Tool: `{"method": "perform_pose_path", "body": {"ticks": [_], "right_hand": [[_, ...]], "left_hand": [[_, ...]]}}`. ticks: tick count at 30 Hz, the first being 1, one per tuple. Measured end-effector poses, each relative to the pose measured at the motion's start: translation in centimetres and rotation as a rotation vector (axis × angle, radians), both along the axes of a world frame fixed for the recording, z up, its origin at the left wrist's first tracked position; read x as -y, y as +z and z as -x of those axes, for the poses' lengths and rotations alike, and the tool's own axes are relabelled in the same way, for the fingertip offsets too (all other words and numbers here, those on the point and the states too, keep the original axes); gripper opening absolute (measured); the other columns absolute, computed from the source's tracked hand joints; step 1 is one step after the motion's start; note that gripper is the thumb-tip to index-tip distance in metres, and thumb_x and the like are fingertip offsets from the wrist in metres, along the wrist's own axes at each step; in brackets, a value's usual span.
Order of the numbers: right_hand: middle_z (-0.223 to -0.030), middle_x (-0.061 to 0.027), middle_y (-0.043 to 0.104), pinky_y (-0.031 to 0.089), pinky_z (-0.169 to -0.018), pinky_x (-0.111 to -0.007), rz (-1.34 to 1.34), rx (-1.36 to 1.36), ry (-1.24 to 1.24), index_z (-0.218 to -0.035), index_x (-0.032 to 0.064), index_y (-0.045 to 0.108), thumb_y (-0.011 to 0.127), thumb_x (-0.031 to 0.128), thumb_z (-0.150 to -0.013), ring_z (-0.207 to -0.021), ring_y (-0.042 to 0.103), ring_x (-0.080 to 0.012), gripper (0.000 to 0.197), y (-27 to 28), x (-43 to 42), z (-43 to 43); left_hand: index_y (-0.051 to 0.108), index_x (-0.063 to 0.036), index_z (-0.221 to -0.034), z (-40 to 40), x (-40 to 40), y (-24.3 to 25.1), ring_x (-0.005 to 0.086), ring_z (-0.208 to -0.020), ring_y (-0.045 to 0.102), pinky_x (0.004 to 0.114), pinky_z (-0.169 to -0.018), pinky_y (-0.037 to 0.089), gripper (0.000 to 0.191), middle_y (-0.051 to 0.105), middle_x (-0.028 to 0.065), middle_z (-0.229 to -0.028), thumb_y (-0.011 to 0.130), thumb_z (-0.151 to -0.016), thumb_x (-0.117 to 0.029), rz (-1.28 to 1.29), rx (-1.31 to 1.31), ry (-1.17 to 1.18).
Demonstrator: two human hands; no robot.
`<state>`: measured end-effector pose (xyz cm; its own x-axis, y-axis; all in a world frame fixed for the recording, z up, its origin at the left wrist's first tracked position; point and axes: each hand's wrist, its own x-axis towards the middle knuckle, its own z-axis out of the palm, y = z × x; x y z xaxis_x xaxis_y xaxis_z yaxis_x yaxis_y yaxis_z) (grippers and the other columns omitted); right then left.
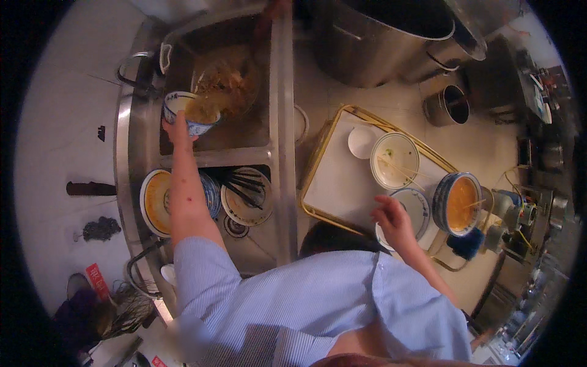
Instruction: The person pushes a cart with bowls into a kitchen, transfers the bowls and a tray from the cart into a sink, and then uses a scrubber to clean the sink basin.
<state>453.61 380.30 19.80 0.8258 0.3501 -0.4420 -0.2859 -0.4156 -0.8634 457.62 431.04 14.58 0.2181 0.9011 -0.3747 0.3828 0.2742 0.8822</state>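
Note:
My left hand (176, 128) grips a blue-and-white bowl (175, 102) over the far sink compartment (238, 137). The bowl tips to the right, and brownish liquid with bits spills from its mouth toward a heap of food waste (229, 82). On the other side, my right hand (393, 222) holds nothing, its fingers loosely bent and partly apart. It is above a blue-rimmed white dish (416, 206) on a gold-edged tray (325, 179); I cannot tell whether it touches. A larger bowl (390, 142) with wooden chopsticks and a small white bowl (362, 142) share the tray.
Bowls stacked two or more deep hold orange soup (462, 202) at right. The near sink compartment (257, 247) contains an orange-stained bowl (156, 202) and dark chopsticks (245, 186) in a dish. Large metal pots (371, 50) stand beyond the tray, beside a metal canister (435, 108).

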Motion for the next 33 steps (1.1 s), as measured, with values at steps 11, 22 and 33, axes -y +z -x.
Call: {"method": "perform_pose_path", "body": {"ticks": [11, 22, 33], "right_hand": [[-0.082, -0.0129, 0.057, 0.046, -0.062, -0.031, 0.216, 0.26, 0.083, -0.105, 0.0067, 0.05, 0.05, 0.005, -0.079, -0.071, 0.057, -0.0235, 0.026, 1.5, 1.7, 2.0], [-0.084, -0.0146, 0.056, 0.045, -0.068, -0.038, 0.103, 0.447, 0.311, -0.099, 0.0069, 0.052, 0.051, 0.01, -0.076, -0.078, 0.055, -0.0309, 0.023, 1.4, 2.9, 2.0], [-0.077, -0.0126, 0.058, 0.046, -0.059, -0.028, -0.046, 0.379, 0.628, -0.096, 0.0031, 0.055, 0.053, 0.003, -0.078, -0.065, 0.057, -0.0214, 0.018, -1.4, 6.4, 5.7]], "left_hand": [[0.029, -0.0087, -0.128, -1.4, -3.3, -1.6, 0.0353, -0.114, 0.036, 0.042, -0.096, 0.028, 0.078, 0.035, 0.0185, -0.126, 0.058, -0.067, -0.048, -0.939, -0.81, -0.376], [0.032, -0.002, -0.124, 10.9, 8.4, 4.8, 0.0377, -0.119, 0.027, 0.057, -0.095, 0.024, 0.06, 0.033, 0.0172, -0.128, 0.05, -0.069, -0.017, 0.499, 0.65, 0.035], [0.037, -0.0072, -0.12, 36.1, 26.3, 4.3, 0.0347, -0.112, 0.038, 0.054, -0.085, 0.038, 0.053, 0.038, 0.0141, -0.122, 0.047, -0.07, -0.019, 0.595, 0.856, 0.334]]}}
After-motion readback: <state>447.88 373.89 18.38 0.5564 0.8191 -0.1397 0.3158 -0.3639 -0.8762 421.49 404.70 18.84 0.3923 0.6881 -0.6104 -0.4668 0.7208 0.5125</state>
